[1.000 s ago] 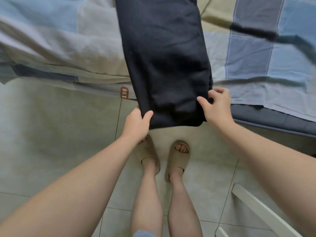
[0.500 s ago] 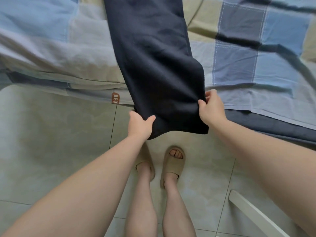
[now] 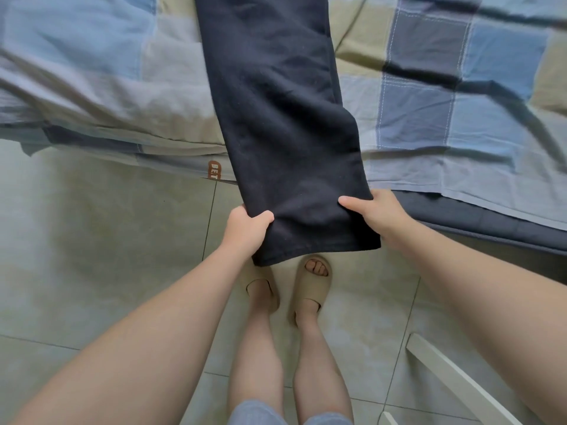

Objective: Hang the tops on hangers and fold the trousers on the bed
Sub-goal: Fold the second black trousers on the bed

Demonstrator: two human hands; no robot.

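Note:
Dark navy trousers [image 3: 282, 118] lie lengthwise across the bed [image 3: 460, 87], and their lower end hangs over the bed's edge above the floor. My left hand [image 3: 245, 230] grips the left side of that hanging end, thumb on top of the cloth. My right hand [image 3: 376, 214] pinches the right side near the hem, thumb lying on the fabric. The upper part of the trousers runs out of view at the top. No tops or hangers are in sight.
A checked blue, grey and beige bedsheet covers the bed, with a dark mattress edge [image 3: 491, 216] showing at the right. My feet in beige slippers [image 3: 313, 280] stand on the tiled floor. A white frame piece [image 3: 454, 381] sits at the lower right.
Both hands have pulled the trouser end toward me and slightly lower, so more cloth hangs past the bed's edge. The grip of both hands stays on the cloth.

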